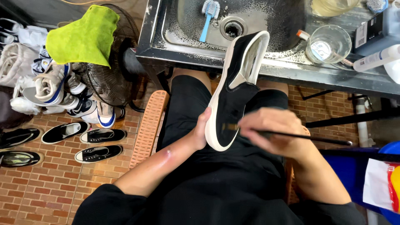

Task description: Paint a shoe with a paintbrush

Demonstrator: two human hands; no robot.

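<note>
Black shorts [233,183] fill the near view, the person seated at the sink [250,16]. Above the lap, the left hand [203,129] wraps the toe of a black slip-on shoe [233,91], fingers closed round its white sole; the heel leans against the worktop [291,68] edge. Right hand [271,131] pinches a thin brush [308,137], fingers closed on the handle, bristles at the sole's side near the toe. Likely risks: a stray stroke could mark the black canvas, since the tip works right at the seam, and the shoe could twist in the one-handed grip. A glass [329,41] stands near the edge; a swung heel might knock it.
</note>
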